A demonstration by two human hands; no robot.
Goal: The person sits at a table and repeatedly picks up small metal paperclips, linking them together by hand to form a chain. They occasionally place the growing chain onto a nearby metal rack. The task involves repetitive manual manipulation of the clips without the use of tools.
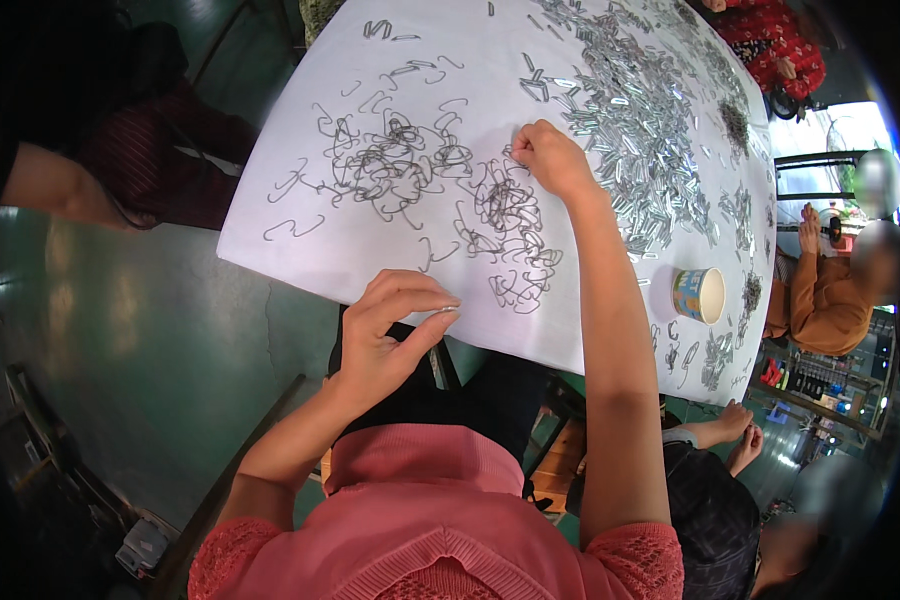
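My left hand (pixel 395 325) is held over the near edge of the white-covered table (pixel 280 235). Its thumb and forefinger pinch a small silvery piece (pixel 452 307), mostly hidden by the fingertips. Farther in, my right hand (pixel 555 160) is closed, fingertips down by the upper end of a pile of bent wire hooks (pixel 510 205). Whatever those fingers hold, if anything, is hidden. A wider pile of similar wire hooks (pixel 385 165) lies to the left. Right of my right hand spreads a large heap of small, shiny, elongated silvery pieces (pixel 640 130).
A paper cup (pixel 698 296) stands on the table right of my right forearm, near smaller heaps of metal pieces (pixel 715 360). Other people sit around: one in red (pixel 770 50), one in orange-brown (pixel 835 300), and one in dark clothes (pixel 710 510) close on my right.
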